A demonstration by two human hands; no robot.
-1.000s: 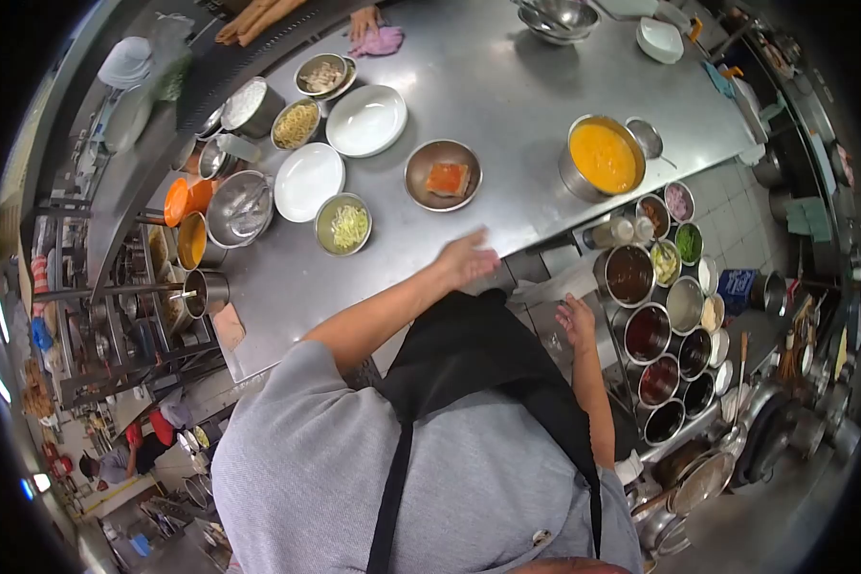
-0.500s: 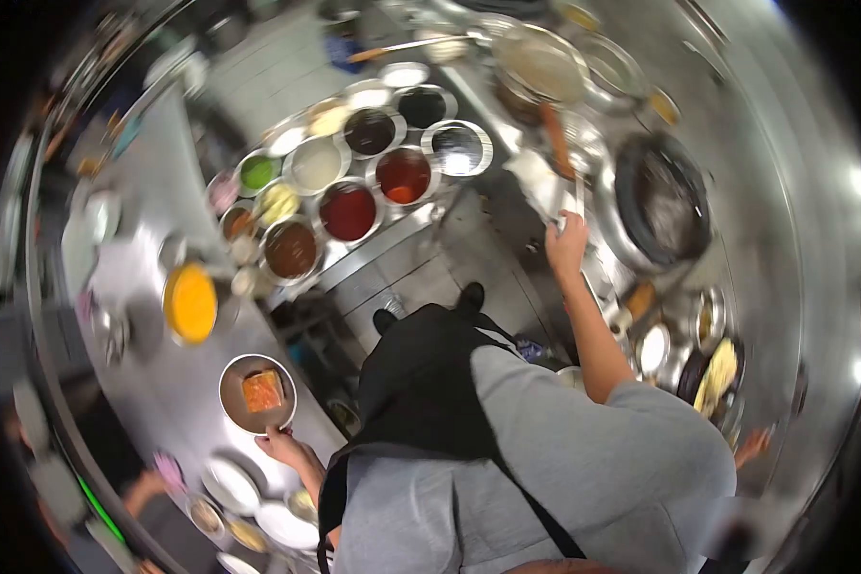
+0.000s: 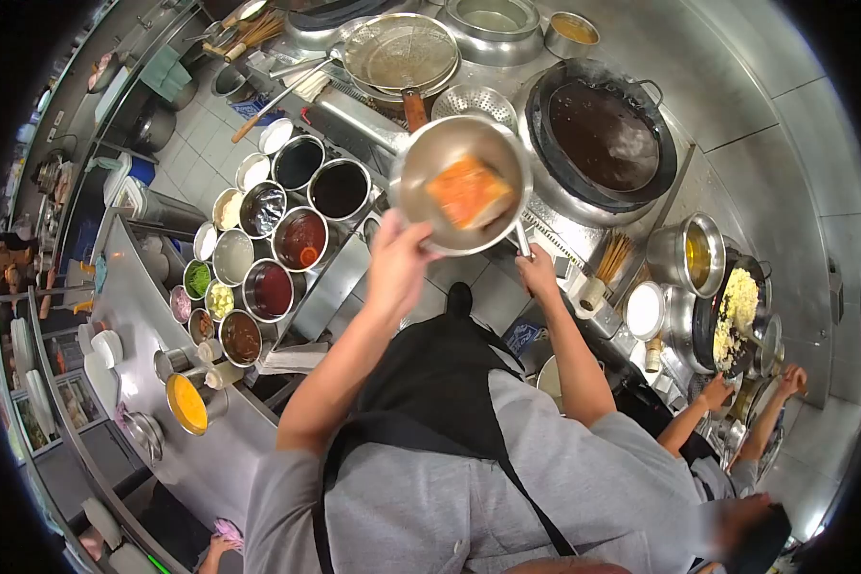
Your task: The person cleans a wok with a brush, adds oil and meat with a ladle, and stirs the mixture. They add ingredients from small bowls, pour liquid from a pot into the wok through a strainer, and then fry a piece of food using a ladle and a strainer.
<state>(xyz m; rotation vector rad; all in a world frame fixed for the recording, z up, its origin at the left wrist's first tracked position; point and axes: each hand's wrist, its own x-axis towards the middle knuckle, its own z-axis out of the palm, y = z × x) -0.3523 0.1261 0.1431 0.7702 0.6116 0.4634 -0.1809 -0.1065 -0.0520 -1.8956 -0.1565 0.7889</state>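
My left hand (image 3: 399, 263) grips the rim of a round metal bowl (image 3: 411, 158), held up in front of me and tilted. Inside the bowl is a thick block of food (image 3: 469, 191), orange on top with a pale side, blurred by motion. Just right of the bowl, my right hand (image 3: 538, 271) is closed around a metal handle (image 3: 523, 241). That handle runs up behind the bowl, in line with a perforated ladle (image 3: 475, 99) showing beyond it; the middle stretch is hidden. A wok (image 3: 603, 134) of dark, steaming liquid sits to the right of the ladle.
Several metal pots of sauces (image 3: 275, 289) and toppings stand at left. A wire strainer (image 3: 402, 53) lies at the back. On the right are a steel pot (image 3: 691, 256) and a pan of yellow food (image 3: 737, 311), with another person's hands (image 3: 713, 390) nearby.
The bowl with the orange block has been lifted from the left counter across to the middle, beside my right hand. My right hand remains on the handle. The view has turned.
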